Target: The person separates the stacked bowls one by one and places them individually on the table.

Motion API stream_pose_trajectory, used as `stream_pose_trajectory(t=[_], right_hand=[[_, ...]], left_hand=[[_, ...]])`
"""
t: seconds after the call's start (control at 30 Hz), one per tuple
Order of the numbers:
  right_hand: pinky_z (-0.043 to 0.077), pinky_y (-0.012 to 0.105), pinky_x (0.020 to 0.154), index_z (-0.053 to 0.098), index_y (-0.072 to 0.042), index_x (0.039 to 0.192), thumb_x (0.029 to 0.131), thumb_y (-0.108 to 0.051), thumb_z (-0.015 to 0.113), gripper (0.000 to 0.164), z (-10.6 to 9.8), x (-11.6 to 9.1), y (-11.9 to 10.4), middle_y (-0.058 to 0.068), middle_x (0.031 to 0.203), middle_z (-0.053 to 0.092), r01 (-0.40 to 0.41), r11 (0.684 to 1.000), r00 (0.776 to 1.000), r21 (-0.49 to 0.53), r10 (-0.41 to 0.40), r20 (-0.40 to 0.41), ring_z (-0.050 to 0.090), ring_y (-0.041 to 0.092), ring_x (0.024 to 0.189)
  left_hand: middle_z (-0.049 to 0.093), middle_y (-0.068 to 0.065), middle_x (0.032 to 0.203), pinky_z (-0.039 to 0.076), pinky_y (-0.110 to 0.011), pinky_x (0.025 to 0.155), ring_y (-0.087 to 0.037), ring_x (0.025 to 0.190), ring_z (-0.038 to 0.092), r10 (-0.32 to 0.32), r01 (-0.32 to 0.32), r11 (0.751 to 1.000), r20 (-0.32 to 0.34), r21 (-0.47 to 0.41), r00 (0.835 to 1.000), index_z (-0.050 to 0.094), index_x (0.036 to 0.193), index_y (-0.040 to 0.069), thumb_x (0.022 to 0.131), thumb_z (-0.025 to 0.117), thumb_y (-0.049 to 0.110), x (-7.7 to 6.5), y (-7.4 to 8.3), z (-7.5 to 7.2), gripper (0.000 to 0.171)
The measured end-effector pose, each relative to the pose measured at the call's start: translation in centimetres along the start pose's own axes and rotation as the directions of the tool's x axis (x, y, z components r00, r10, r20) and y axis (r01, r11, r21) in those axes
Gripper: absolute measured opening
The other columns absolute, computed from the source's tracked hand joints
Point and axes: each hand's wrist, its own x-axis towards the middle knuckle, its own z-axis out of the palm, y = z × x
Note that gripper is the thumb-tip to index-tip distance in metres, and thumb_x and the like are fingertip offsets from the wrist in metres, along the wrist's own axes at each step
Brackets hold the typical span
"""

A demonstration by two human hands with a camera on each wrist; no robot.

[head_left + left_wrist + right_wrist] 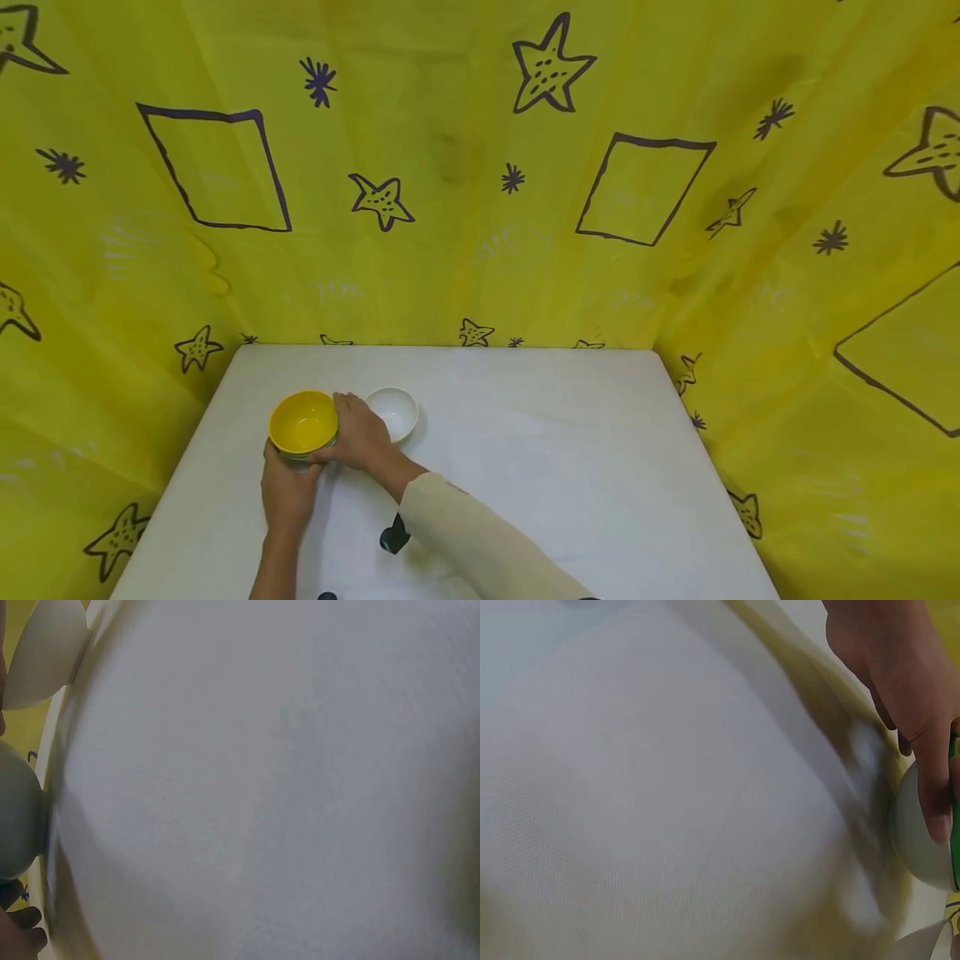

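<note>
At the table's left side stands a stack of bowls, a yellow bowl (303, 422) on top with its opening up. Below it, a green bowl (955, 851) and a pale bowl (919, 832) at the bottom show in the right wrist view. My left hand (288, 496) grips the stack from the near left, its thumb lying along the pale bowl's side. My right hand (358, 433) holds the stack's right side, fingers at the yellow rim. Just right of that hand is a white bowl (396, 412), partly hidden behind it.
The white table (562, 467) extends to the right of the bowls. Yellow curtains (450, 275) with drawn stars and frames enclose its back and both sides. A small dark object (394, 535) shows beside my right sleeve.
</note>
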Motion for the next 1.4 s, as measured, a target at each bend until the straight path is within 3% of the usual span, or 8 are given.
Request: stream_pose_trajectory(t=[0.23,0.57,0.8,1.2,1.4], right_hand=[[0.039,0.026,0.116,0.040,-0.010,0.159,0.076,-0.072,0.083,0.112,0.20,0.19,0.32,0.002,0.161,0.047,0.006,0.999,1.000,-0.054,-0.006,-0.011,0.039,0.014,0.150],[0.039,0.024,0.115,0.043,-0.010,0.156,0.077,-0.074,0.081,0.109,0.04,0.49,0.08,0.001,0.156,0.051,0.048,0.997,0.999,-0.065,-0.049,-0.010,0.043,0.015,0.147],[0.042,0.022,0.112,0.044,-0.009,0.155,0.075,-0.075,0.082,0.110,0.10,0.54,-0.07,0.000,0.154,0.053,0.026,0.997,1.000,-0.068,-0.026,0.001,0.046,0.014,0.145],[0.051,0.015,0.091,0.051,-0.015,0.145,0.073,-0.070,0.087,0.097,-0.27,0.50,-0.30,-0.007,0.128,0.062,0.007,1.000,1.000,-0.002,-0.007,-0.016,0.059,0.005,0.112],[0.048,0.011,0.085,0.050,-0.017,0.146,0.072,-0.064,0.090,0.096,-0.50,0.57,-0.30,-0.010,0.123,0.061,0.023,0.994,0.999,0.108,-0.019,-0.038,0.057,0.001,0.102]], left_hand=[[0.032,-0.037,0.160,0.024,-0.066,0.121,-0.055,0.147,0.032,-0.008,0.008,1.000,-0.002,0.002,1.000,0.012,0.163,-0.007,0.091,0.080,0.006,-0.04,0.15,0.35,0.100],[0.035,-0.039,0.157,0.028,-0.068,0.118,-0.057,0.144,0.035,-0.007,0.007,1.000,-0.001,0.024,1.000,0.013,0.162,-0.009,0.092,0.079,0.011,-0.08,0.18,0.42,0.098],[0.036,-0.039,0.156,0.030,-0.069,0.117,-0.058,0.143,0.036,0.008,-0.008,1.000,-0.008,0.022,1.000,0.015,0.162,-0.009,0.091,0.079,0.011,-0.20,0.05,0.36,0.098],[0.037,-0.040,0.155,0.029,-0.069,0.117,-0.057,0.143,0.036,0.011,-0.011,0.999,-0.020,0.031,1.000,0.018,0.160,-0.010,0.089,0.080,0.010,-0.16,-0.03,0.13,0.096],[0.038,-0.039,0.156,0.030,-0.069,0.117,-0.057,0.143,0.037,0.010,-0.009,0.999,-0.033,0.031,0.999,0.019,0.160,-0.010,0.090,0.081,0.013,0.05,-0.10,-0.04,0.096]])
